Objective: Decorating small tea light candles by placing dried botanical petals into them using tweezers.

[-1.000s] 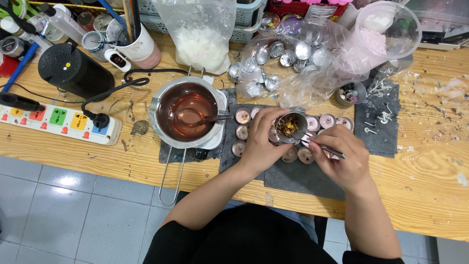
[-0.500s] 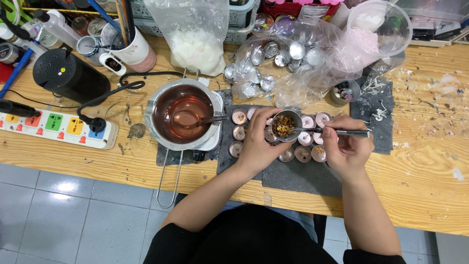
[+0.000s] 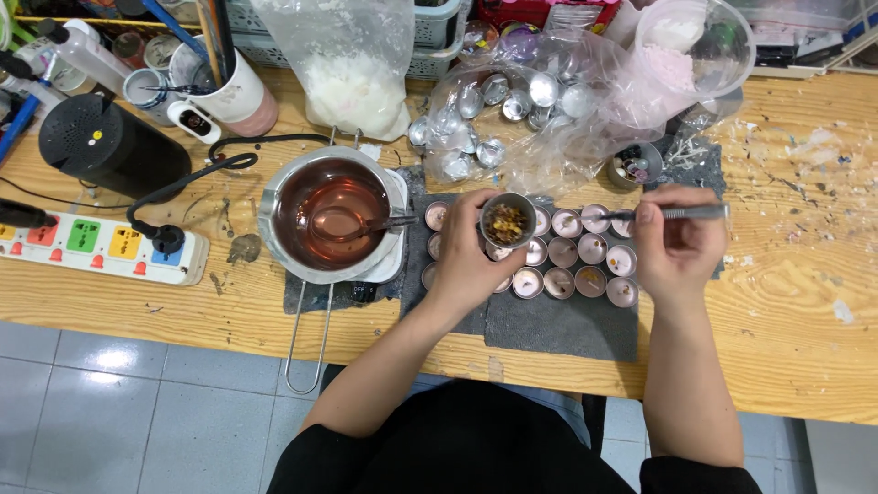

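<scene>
- The wooden table (image 3: 805,302) is crowded — a grey mat (image 3: 558,325) lies along its near edge.
- On the mat's left end sits a metal pot (image 3: 331,215) of pinkish liquid, with a spoon (image 3: 352,224) in it.
- Left hand (image 3: 471,252), fingers wrapped round a small metal cup (image 3: 508,220) of dried petals, holds it above the left end of the candle rows.
- Right hand (image 3: 677,247), fingers pinched on tweezers (image 3: 686,212) — level, over the right end.
- Small candle tins (image 3: 576,261) sit in rows on the mat, between the hands.
</scene>
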